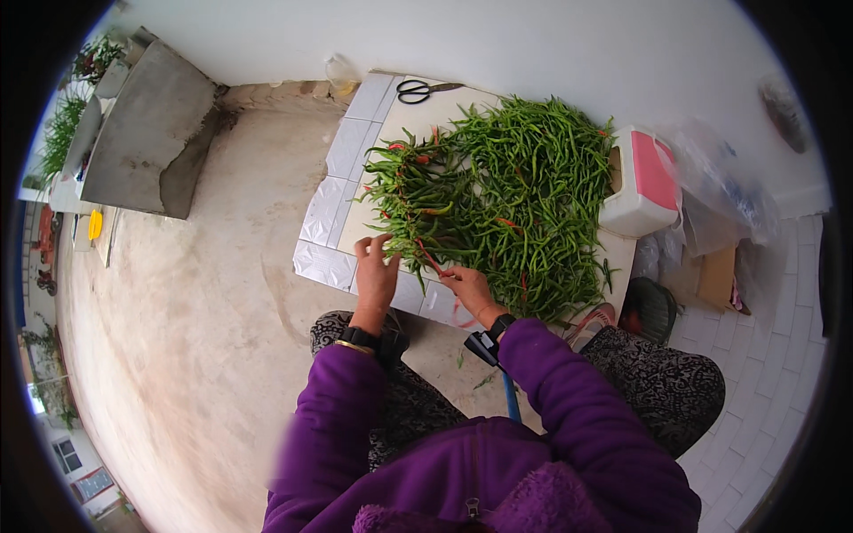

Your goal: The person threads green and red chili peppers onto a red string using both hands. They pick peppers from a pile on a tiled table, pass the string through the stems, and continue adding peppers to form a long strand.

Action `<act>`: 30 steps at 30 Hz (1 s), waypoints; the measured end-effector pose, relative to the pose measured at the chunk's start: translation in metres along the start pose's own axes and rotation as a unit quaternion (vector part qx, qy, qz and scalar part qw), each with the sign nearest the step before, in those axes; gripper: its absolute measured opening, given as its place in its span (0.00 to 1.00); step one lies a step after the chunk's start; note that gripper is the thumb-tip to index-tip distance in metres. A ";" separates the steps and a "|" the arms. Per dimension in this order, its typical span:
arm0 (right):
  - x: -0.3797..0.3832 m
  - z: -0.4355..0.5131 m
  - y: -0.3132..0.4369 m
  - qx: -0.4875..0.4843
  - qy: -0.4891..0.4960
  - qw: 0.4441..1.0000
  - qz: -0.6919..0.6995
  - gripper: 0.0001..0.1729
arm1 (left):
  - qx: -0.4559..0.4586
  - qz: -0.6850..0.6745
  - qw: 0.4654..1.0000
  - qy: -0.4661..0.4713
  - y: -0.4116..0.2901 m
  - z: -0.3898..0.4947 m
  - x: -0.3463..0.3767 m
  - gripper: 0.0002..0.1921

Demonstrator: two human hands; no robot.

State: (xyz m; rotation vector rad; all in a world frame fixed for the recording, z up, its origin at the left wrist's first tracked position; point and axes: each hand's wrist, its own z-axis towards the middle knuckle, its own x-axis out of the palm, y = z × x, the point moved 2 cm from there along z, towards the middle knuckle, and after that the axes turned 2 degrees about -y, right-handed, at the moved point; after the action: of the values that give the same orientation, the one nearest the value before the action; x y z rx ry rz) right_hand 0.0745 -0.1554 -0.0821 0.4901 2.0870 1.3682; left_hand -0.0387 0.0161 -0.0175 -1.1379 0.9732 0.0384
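Observation:
Green chili peppers with a few red ones [540,193] lie heaped on a low tiled table. At the heap's left side, a bundle of chili peppers [420,200] lies with its stems turned left along a line. My right hand [470,288] pinches the lower end of a red string [428,255] that runs up into the bundle's near end. My left hand [376,270] is at the near left end of the bundle, fingers curled beside the stems; whether it grips any is not plain. Black-handled scissors [426,90] lie at the table's far left edge.
A white and pink plastic container [640,180] stands at the table's right. Beyond it are clear plastic bags [720,186], a cardboard box [716,280] and a dark green basket [648,310]. A concrete block structure [150,133] stands at the upper left. A glass jar [341,73] is near the wall.

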 end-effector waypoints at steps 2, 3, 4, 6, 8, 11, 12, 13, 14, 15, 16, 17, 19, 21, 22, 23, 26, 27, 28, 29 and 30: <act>-0.005 -0.003 0.004 0.045 0.020 0.998 -0.035 0.12 | 0.004 0.020 0.993 0.117 0.004 0.001 0.021 0.25; -0.007 -0.005 0.003 0.101 0.042 0.994 -0.027 0.12 | -0.017 -0.006 0.992 0.125 0.003 -0.003 0.034 0.24; -0.007 -0.007 0.002 0.148 0.065 0.987 -0.001 0.12 | 0.019 0.028 0.995 0.091 0.003 -0.001 0.042 0.22; -0.009 -0.007 0.002 0.112 0.057 0.992 -0.026 0.11 | 0.050 0.044 0.996 0.061 0.006 -0.001 0.057 0.19; -0.009 -0.004 0.003 0.000 0.055 0.990 -0.128 0.11 | 0.045 0.006 0.997 0.064 0.012 0.003 0.065 0.15; -0.015 0.004 0.005 -0.057 0.028 0.995 -0.077 0.10 | -0.010 -0.059 0.995 0.084 0.021 0.008 0.067 0.10; -0.021 0.009 0.010 -0.125 0.014 0.990 -0.058 0.09 | 0.013 -0.079 0.994 0.071 0.021 0.010 0.065 0.09; -0.027 0.014 0.014 -0.151 0.015 0.987 -0.048 0.09 | 0.002 -0.098 0.992 0.076 0.021 0.011 0.062 0.08; -0.034 0.018 0.019 -0.139 0.022 0.988 -0.058 0.09 | -0.011 -0.115 0.990 0.081 0.021 0.011 0.058 0.08; -0.043 0.022 0.024 -0.115 0.057 0.988 -0.085 0.09 | -0.020 -0.125 0.987 0.099 0.021 0.013 0.055 0.07; -0.054 0.026 0.028 -0.053 0.097 0.985 -0.132 0.09 | -0.029 -0.135 0.983 0.117 0.020 0.015 0.053 0.07; -0.062 0.030 0.033 -0.026 0.135 0.977 -0.164 0.10 | -0.040 -0.145 0.979 0.134 0.020 0.017 0.049 0.06; -0.074 0.042 0.049 -0.086 0.112 0.943 -0.301 0.10 | -0.065 -0.199 0.960 0.185 0.021 0.023 0.045 0.07; -0.085 0.051 0.058 -0.074 0.123 0.943 -0.300 0.10 | -0.088 -0.256 0.937 0.219 0.024 0.028 0.042 0.07; -0.091 0.056 0.060 -0.058 0.140 0.947 -0.284 0.10 | -0.120 -0.286 0.923 0.227 0.026 0.030 0.042 0.07; -0.096 0.060 0.062 -0.041 0.157 0.950 -0.267 0.10 | -0.117 -0.287 0.922 0.233 0.028 0.032 0.041 0.07; -0.100 0.073 0.060 -0.012 0.220 0.937 -0.272 0.12 | -0.135 -0.314 0.901 0.269 0.033 0.035 0.039 0.07; -0.099 0.076 0.057 -0.001 0.240 0.929 -0.284 0.12 | -0.151 -0.319 0.895 0.273 0.035 0.034 0.039 0.07; -0.096 0.079 0.055 -0.026 0.248 0.916 -0.315 0.12 | -0.166 -0.324 0.889 0.277 0.036 0.034 0.039 0.07; -0.091 0.082 0.052 -0.047 0.254 0.902 -0.347 0.13 | -0.185 -0.323 0.884 0.284 0.037 0.034 0.039 0.07; -0.086 0.084 0.049 -0.059 0.259 0.885 -0.382 0.13 | -0.186 -0.330 0.882 0.281 0.038 0.034 0.039 0.07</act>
State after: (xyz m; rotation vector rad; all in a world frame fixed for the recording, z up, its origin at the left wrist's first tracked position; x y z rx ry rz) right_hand 0.1934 -0.1282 -0.0389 -0.7754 2.1900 1.1796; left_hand -0.0117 0.0436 -0.0691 -1.8539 1.0518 -0.7202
